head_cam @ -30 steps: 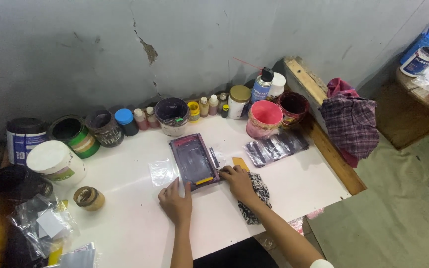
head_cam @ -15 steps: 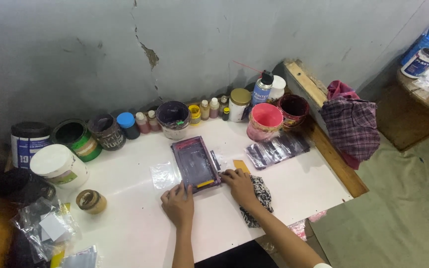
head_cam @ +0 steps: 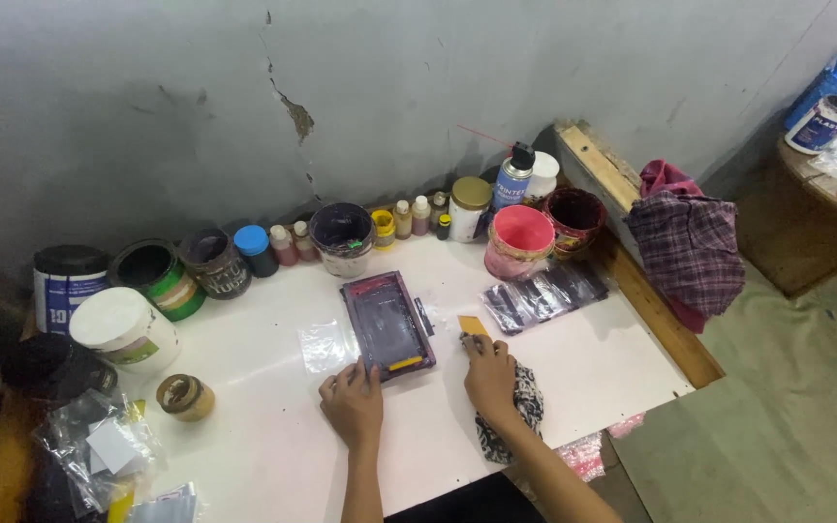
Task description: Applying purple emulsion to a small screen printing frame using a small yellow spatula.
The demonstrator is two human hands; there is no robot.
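The small purple screen frame (head_cam: pixel 388 324) lies flat near the middle of the white table (head_cam: pixel 593 358); the left hand (head_cam: pixel 353 402) rests at its near corner, fingers curled loosely against the edge, touching rather than clasping it; the right hand (head_cam: pixel 489 373) lies palm-down on a patterned rag (head_cam: pixel 520 416), fingertips reaching a small orange card (head_cam: pixel 473 325) just beside the frame; whether they pinch it I cannot tell; a pink tub (head_cam: pixel 520 237) and a row of little bottles (head_cam: pixel 409 218) stand by the cracked wall.
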